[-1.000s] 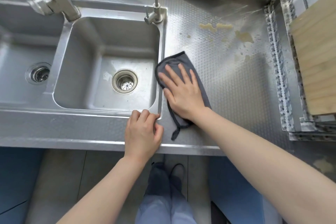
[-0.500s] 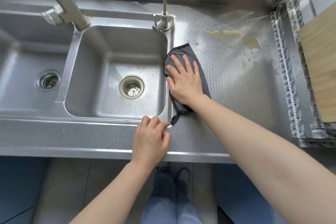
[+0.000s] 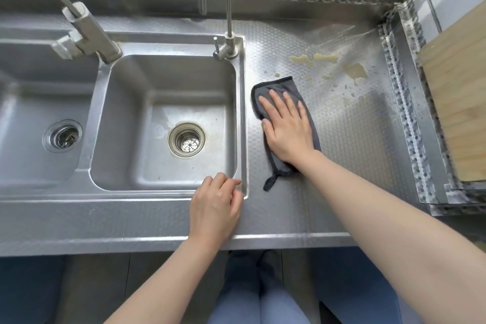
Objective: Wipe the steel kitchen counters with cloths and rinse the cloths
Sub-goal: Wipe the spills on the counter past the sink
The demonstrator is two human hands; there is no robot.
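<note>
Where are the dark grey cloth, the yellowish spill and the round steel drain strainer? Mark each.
dark grey cloth (image 3: 279, 84): head view, far edge beyond the fingertips.
yellowish spill (image 3: 355, 71): head view, largest right-hand patch.
round steel drain strainer (image 3: 186, 139): head view, perforated centre, right basin.

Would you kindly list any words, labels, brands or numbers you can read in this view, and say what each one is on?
None: no readable text shows anywhere in this view.
The grey cloth, under the right hand, shows no tag text.
The taps, the sink basin, the steel counter and the wooden board bear no visible marking.
The left hand rests at the sink's corner.
</note>
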